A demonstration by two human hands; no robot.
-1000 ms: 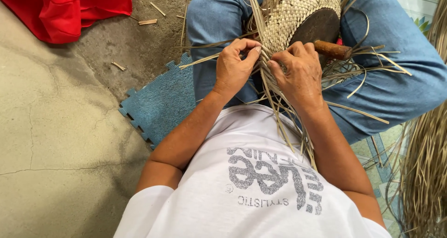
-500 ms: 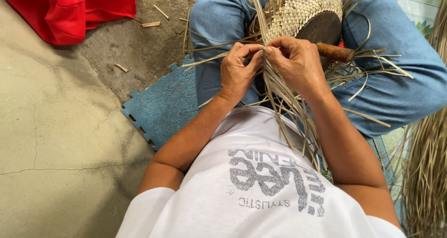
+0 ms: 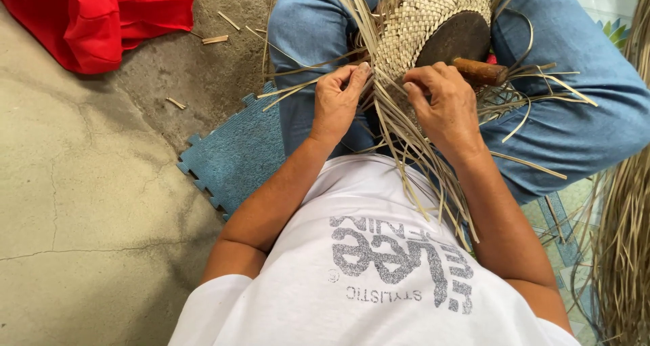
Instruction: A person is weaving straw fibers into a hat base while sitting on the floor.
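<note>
Grey concrete floor (image 3: pixel 88 204) with thin cracks fills the left side, and a red cloth (image 3: pixel 101 17) lies at the far left corner. Near the person, a blue foam mat (image 3: pixel 233 156) with toothed edges lies on this floor. The person sits with legs in blue trousers (image 3: pixel 582 116), and a half-woven straw basket (image 3: pixel 426 14) rests between the knees, over a dark round form with a wooden handle (image 3: pixel 477 70). Long loose straw strips (image 3: pixel 406 149) hang from the basket toward the body. The left hand (image 3: pixel 336 105) has its grip closed, pinching some strips at the basket edge. The right hand (image 3: pixel 443 109) also pinches strips just beside it. A pile of dry straw (image 3: pixel 626 251) lies at the right.
</note>
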